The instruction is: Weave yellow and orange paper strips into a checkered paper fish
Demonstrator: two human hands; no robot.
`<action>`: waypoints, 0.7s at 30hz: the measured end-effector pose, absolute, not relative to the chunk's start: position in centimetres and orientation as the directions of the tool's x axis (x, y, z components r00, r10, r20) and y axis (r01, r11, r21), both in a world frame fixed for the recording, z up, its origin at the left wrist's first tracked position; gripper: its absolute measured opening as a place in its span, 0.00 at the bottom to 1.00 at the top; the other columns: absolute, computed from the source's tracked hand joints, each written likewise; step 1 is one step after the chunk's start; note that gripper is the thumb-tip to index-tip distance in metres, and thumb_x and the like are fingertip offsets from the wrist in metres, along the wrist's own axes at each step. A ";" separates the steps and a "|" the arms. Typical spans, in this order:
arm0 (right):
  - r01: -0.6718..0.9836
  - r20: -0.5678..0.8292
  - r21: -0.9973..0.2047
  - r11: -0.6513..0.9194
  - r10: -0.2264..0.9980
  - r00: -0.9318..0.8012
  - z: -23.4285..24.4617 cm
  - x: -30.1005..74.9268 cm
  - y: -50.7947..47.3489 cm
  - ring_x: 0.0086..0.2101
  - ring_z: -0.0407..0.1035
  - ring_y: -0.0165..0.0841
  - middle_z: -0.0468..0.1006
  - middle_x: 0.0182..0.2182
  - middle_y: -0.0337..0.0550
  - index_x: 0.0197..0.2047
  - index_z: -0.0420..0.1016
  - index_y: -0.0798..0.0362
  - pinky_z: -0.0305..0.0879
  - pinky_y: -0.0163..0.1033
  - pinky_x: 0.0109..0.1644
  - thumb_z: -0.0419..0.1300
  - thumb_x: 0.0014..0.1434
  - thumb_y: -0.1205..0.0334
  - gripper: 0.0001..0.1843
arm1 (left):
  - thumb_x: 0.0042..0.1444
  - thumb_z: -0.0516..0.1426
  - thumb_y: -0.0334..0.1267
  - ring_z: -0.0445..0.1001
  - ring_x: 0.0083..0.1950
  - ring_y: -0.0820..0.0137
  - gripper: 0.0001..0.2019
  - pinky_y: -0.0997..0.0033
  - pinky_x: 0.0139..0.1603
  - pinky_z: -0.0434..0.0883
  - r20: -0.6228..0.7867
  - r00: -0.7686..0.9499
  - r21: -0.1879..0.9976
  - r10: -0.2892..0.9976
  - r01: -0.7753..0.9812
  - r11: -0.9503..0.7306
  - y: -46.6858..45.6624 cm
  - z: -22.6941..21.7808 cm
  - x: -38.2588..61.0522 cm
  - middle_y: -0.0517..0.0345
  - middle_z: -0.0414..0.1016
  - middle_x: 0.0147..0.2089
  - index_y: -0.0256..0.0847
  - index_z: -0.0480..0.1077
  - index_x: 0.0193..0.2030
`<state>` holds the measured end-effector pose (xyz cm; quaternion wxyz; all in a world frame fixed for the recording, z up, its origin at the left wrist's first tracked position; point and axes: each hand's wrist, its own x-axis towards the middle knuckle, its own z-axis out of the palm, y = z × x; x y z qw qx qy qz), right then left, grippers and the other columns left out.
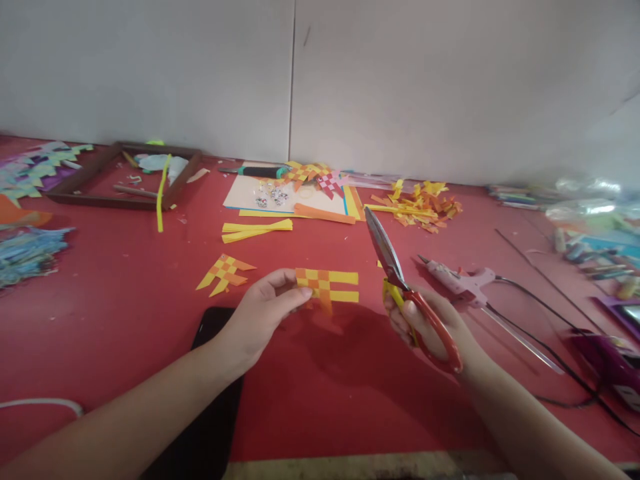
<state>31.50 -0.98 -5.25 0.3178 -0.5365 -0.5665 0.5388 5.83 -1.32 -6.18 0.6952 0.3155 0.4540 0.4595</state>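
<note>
My left hand pinches the left end of a woven paper piece in orange and yellow checks. Two yellow strips stick out from it to the right, and orange ends hang below. In my right hand is a pair of scissors with red handles, its blades pointing up and away from the paper. Something yellow shows by its handle, partly hidden by my fingers. Left of my left hand lies a similar woven paper fish. A black phone-like slab lies beneath my left forearm.
Yellow strips and stacked paper sheets lie beyond my hands, beside a pile of orange and yellow scraps. At the right is a pink glue gun with its cable. A brown frame lies back left, near the wall.
</note>
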 end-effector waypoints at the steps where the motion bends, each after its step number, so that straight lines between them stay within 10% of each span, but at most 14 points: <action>1: 0.271 -0.219 -0.950 -0.156 0.951 -0.217 -5.3 31.6 -1.0 0.16 0.55 0.27 0.59 0.17 0.33 0.30 0.64 0.49 0.51 0.36 0.19 0.59 0.50 0.28 0.30 | 0.51 0.65 0.37 0.72 0.38 0.72 0.08 0.69 0.46 0.67 -0.337 0.163 0.860 0.927 -0.346 0.374 -1.3 -6.1 5.9 0.62 0.74 0.32 0.41 0.70 0.31; 5: 0.271 -0.189 -0.954 -0.131 0.961 -0.201 -5.6 31.6 -0.9 0.16 0.55 0.26 0.59 0.16 0.32 0.31 0.65 0.50 0.51 0.35 0.18 0.59 0.50 0.28 0.31 | 0.48 0.66 0.35 0.71 0.41 0.72 0.04 0.71 0.44 0.67 -0.248 0.136 0.926 0.959 -0.257 0.276 -1.4 -6.0 5.9 0.59 0.74 0.43 0.41 0.75 0.29; 11: 0.255 -0.194 -0.956 -0.148 0.967 -0.166 -5.7 31.7 -0.9 0.16 0.54 0.26 0.59 0.17 0.33 0.32 0.66 0.50 0.52 0.34 0.18 0.60 0.51 0.31 0.28 | 0.51 0.64 0.36 0.64 0.28 0.75 0.02 0.73 0.32 0.64 -0.201 0.172 0.955 0.964 -0.186 0.232 -1.7 -6.2 5.9 0.62 0.70 0.28 0.46 0.80 0.32; 21: 0.228 -0.231 -0.955 -0.188 0.957 -0.178 -5.3 31.5 -1.2 0.17 0.55 0.25 0.59 0.17 0.32 0.30 0.65 0.50 0.51 0.34 0.19 0.62 0.50 0.31 0.29 | 0.59 0.59 0.49 0.75 0.46 0.62 0.14 0.63 0.50 0.72 -0.266 0.188 0.871 0.945 -0.374 0.320 -1.9 -6.7 5.6 0.53 0.78 0.51 0.44 0.81 0.42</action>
